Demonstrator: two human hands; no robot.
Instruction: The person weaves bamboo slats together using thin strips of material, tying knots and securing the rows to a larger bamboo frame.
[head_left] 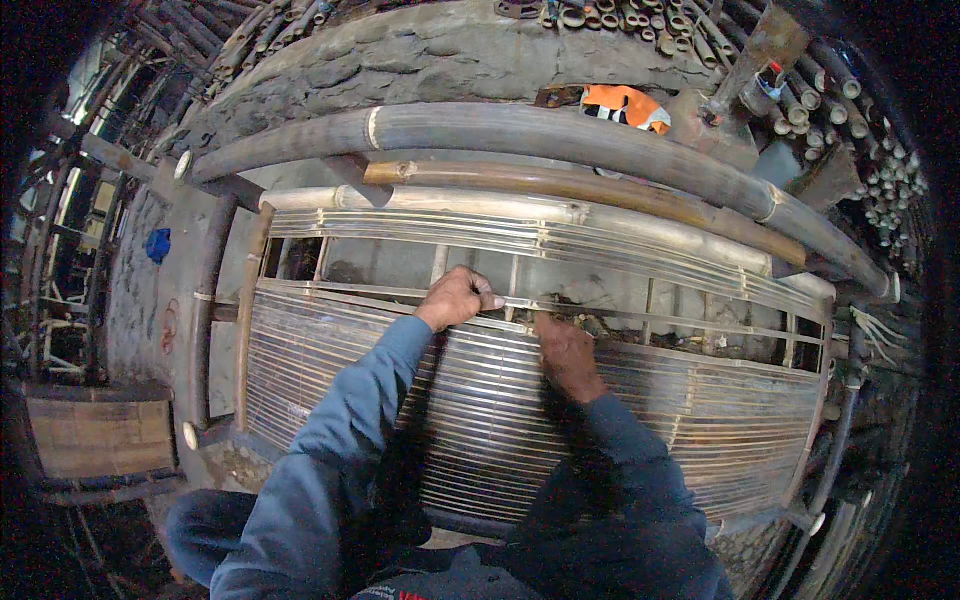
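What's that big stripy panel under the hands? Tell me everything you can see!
The slatted panel is wide and looks like bamboo: many thin, pale strips run left to right between two end rails. A long gap near its far side shows crossbars. It lies roughly flat before the person, with a thick pale pole along its far edge. The left hand and right hand are at the strips by the gap; exactly what they pinch is hard to tell.

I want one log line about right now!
bamboo slat panel: gap showing | left hand: curled at gap's near edge | right hand: curled at same edge | thick bamboo pole: beyond panel
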